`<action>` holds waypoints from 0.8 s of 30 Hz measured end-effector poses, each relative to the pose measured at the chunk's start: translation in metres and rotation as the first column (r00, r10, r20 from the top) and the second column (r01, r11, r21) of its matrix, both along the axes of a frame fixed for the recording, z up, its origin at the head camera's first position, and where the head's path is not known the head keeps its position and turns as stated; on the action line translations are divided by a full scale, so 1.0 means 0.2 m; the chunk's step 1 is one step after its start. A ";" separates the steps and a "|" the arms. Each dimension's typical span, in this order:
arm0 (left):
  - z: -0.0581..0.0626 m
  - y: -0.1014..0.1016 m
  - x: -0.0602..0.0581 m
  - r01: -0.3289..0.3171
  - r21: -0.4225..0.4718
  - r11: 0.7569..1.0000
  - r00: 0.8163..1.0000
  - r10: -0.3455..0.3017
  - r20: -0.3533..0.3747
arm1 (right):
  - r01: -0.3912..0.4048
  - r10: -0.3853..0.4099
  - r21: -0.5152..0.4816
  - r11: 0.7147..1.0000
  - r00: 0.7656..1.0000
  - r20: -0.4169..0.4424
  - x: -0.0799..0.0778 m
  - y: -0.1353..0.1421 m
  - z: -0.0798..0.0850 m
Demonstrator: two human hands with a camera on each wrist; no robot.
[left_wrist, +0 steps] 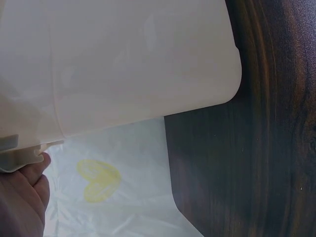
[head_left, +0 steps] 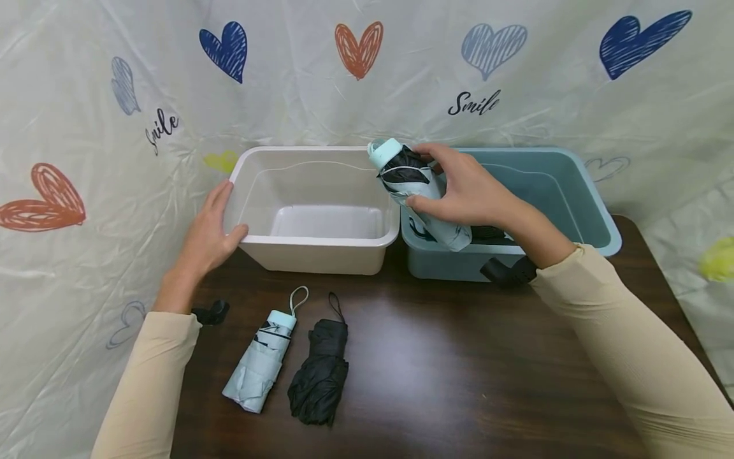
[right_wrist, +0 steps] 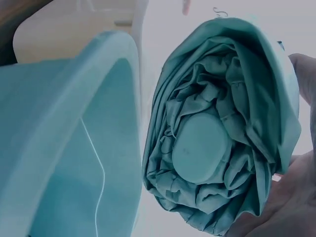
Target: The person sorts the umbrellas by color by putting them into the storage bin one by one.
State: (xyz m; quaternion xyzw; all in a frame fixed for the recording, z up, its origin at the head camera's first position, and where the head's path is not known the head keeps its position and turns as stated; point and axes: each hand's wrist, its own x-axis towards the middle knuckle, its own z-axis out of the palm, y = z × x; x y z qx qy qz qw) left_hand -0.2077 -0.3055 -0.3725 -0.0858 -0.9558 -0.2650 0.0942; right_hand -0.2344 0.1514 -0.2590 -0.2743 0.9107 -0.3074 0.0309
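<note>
My right hand (head_left: pixel 459 191) grips a folded light blue umbrella (head_left: pixel 438 226) with black patches, held tilted over the place where the two bins meet. Its pale handle cap points up and left; in the right wrist view the bunched cloth end of the umbrella (right_wrist: pixel 200 148) faces the camera, beside the teal bin's rim. At the left end of the beige bin (head_left: pixel 321 258), my left hand (head_left: pixel 209 233) holds the rim, thumb at the front edge. The left wrist view has its fingers (left_wrist: pixel 37 180) curled at the rim. Nothing lies inside the beige bin.
The teal bin (head_left: pixel 590 204) stands right of the beige one, with something black (head_left: pixel 487 234) inside, partly hidden. On the dark wooden table (head_left: pixel 459 357) lie another light blue umbrella (head_left: pixel 260 366) and a black umbrella (head_left: pixel 321 376). A heart-printed sheet (head_left: pixel 401 83) hangs behind.
</note>
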 end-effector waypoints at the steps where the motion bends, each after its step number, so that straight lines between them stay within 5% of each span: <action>1: 0.00 0.00 0.00 0.000 0.000 1.000 1.000 0.000 0.001 | -0.006 0.006 0.002 1.000 1.000 0.000 -0.01 -0.01 0.00; 17: 0.00 0.01 -0.01 0.011 0.013 1.000 1.000 -0.011 -0.017 | -0.110 0.110 0.011 0.994 0.994 0.023 -0.16 -0.22 -0.03; 24: 0.00 0.01 -0.01 -0.001 0.020 1.000 0.999 0.001 -0.037 | -0.164 0.168 0.070 0.984 0.985 -0.050 -0.19 -0.33 -0.02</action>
